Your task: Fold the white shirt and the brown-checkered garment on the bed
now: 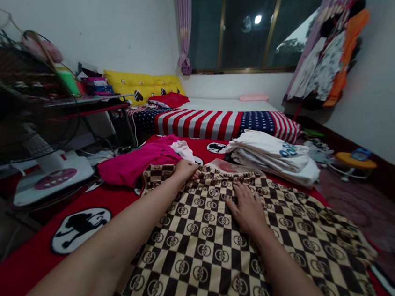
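A brown-and-tan checkered shirt (205, 243) lies spread over the red bed cover, its collar end away from me. At its upper left edge, my left hand (186, 171) is closed on the fabric near the neckline. My right hand (247, 205) rests palm down on the shirt, right of the neckline, with its fingers apart. Just left of the shirt's far edge lies a bright pink garment (136, 160) with a small white-and-pink cloth (184, 150) against it. Beyond the right hand sits a stack of folded white clothes (274, 154).
A floor fan (53, 175) and a cluttered desk (99, 102) stand at left. Behind is another bed with a flag-patterned cover (200, 123) and a yellow cushion (144, 85). Clothes (328, 63) hang at right above a small round stool (346, 159).
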Demonstrator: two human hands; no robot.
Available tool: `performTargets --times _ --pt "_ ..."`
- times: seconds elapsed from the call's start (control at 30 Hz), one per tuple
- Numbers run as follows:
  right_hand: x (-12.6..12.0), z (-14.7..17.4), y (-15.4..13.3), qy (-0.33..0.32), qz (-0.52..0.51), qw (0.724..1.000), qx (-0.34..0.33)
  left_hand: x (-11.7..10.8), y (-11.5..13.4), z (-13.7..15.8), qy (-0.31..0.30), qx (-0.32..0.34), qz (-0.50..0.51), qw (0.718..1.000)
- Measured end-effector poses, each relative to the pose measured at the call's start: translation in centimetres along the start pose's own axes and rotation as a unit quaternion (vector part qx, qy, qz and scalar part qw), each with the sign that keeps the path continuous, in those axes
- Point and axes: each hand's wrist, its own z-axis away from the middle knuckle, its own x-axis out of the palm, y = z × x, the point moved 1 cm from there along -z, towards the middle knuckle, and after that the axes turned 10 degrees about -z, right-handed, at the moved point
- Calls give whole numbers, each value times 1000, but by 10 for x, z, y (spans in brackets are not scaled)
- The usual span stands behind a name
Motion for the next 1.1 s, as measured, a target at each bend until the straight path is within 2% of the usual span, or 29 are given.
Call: performTargets --times 0.1,0.17,0.27,0.37,0.5,0.6,0.67,0.73,0.83,0.9,0.93,1.0,1.1 --pt "0 0 0 -3 -12 1000 0 3 -12 6 63 48 -3 997" --pt "0 0 0 -2 -19 1000 3 8 -19 16 77 92 -14 993" --pt "1 0 0 3 -30 1000 4 19 -26 30 47 182 -80 979" --pt "1 0 2 10 -44 999 3 28 -29 35 9 249 -228 941" --pt "-1 0 5 29 -98 995 2 30 -30 36 -11 256 -328 909" --pt "-4 -1 12 63 -175 982 21 30 -28 38 -20 250 -344 905" --pt "-8 -4 18 55 -219 973 38 30 -26 40 -24 246 -342 907" --pt "-17 -11 24 -4 -242 970 36 30 -25 42 -27 245 -336 909" --pt "-37 -33 30 -127 -246 961 10 31 -24 42 -31 241 -329 913" --pt "-51 -55 29 -166 -229 959 13 32 -25 42 -33 237 -327 914" --pt "-57 -69 27 -159 -213 964 22 32 -25 42 -32 237 -324 915" --pt "-62 -95 21 -104 -178 977 45 33 -25 42 -27 240 -318 917" --pt "-53 -128 9 -22 -179 981 74 33 -25 43 -18 246 -310 918"
